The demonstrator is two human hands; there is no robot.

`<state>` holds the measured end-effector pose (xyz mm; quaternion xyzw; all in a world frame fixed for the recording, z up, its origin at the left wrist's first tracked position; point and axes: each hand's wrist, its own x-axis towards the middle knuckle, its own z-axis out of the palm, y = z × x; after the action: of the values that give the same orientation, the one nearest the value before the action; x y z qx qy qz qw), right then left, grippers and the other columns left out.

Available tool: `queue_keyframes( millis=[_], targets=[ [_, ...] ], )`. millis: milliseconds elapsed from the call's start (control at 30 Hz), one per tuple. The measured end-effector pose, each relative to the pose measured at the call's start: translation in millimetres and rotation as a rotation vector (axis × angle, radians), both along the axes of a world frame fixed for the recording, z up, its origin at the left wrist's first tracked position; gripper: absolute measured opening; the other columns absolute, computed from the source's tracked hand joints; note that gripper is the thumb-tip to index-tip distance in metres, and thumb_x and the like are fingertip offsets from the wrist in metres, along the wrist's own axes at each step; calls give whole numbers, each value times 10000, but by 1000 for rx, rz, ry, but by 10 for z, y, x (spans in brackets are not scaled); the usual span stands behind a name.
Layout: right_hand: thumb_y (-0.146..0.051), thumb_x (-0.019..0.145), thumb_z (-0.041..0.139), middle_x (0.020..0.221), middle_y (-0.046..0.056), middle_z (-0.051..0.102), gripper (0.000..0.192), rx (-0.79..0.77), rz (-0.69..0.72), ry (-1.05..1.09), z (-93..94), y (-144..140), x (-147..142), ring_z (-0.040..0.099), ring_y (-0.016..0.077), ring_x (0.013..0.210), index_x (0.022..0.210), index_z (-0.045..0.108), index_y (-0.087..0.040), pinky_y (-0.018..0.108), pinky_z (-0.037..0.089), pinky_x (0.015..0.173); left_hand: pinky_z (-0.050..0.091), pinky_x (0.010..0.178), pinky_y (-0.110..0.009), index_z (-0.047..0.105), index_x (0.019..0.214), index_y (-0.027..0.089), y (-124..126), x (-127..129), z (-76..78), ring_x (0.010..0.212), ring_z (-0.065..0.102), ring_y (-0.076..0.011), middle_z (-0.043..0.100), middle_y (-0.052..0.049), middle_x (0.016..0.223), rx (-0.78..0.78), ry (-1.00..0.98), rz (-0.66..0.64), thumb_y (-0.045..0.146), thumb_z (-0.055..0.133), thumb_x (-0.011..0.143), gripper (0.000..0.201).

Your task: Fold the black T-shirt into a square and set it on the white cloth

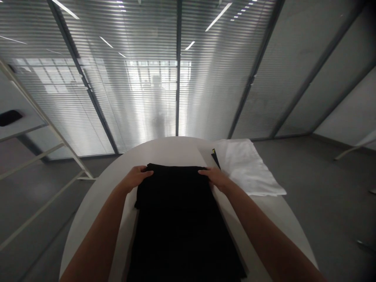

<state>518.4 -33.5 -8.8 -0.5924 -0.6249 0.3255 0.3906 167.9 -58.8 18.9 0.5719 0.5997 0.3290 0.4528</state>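
Observation:
A black cloth garment point(179, 227) lies on the round white table point(164, 150), its upper part doubled over in a flat fold. At the fold's far left corner my left hand point(138, 176) grips the fabric, thumb on top and fingers behind. My right hand point(216, 177) pinches the far right corner in the same way. What kind of garment it is cannot be told, and its near end runs out of view at the bottom.
Right of my right hand lies a white cloth point(248, 166), with a thin black strip with a yellow tip point(216, 157) beside it. A whiteboard on a pale frame point(63, 137) stands at left. Glass panels with blinds point(147, 105) rise behind the table.

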Motion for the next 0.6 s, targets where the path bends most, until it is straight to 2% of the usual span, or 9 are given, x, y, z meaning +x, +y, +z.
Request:
queue_keyframes(
  millis=[133,267,433,500,600],
  targets=[
    [-371,708,724,805,48,736,269,-118,64,203,151,16,45,666,194,733,890,738,-173,282,512,619,509,667,-307,727,892,143,18,60,-11,733,678,-223,738,-49,798,108,-13,75,533,749,639,465],
    [-392,680,738,895,45,729,323,-20,43,278,340,11,87,658,196,827,906,722,-160,300,525,715,517,661,-297,738,940,150,38,87,20,736,682,-224,741,-36,768,191,17,193,525,749,644,478],
    [-441,679,756,893,36,686,363,-18,23,313,587,-102,88,629,181,791,946,698,-202,240,526,540,529,633,-275,768,888,165,-15,96,235,788,684,-236,747,-31,782,313,60,286,465,771,638,391],
    [-441,669,773,929,42,664,376,-15,35,358,644,-136,74,620,182,803,950,685,-206,229,541,505,537,579,-271,768,891,159,-56,97,334,740,677,-228,728,-30,736,290,49,286,443,783,626,389],
    [-437,648,797,947,37,640,385,12,53,436,659,-139,59,615,180,824,925,672,-200,261,590,542,553,478,-287,743,965,135,-89,95,409,663,659,-214,697,-36,721,193,-56,311,422,799,607,462]
  ],
)
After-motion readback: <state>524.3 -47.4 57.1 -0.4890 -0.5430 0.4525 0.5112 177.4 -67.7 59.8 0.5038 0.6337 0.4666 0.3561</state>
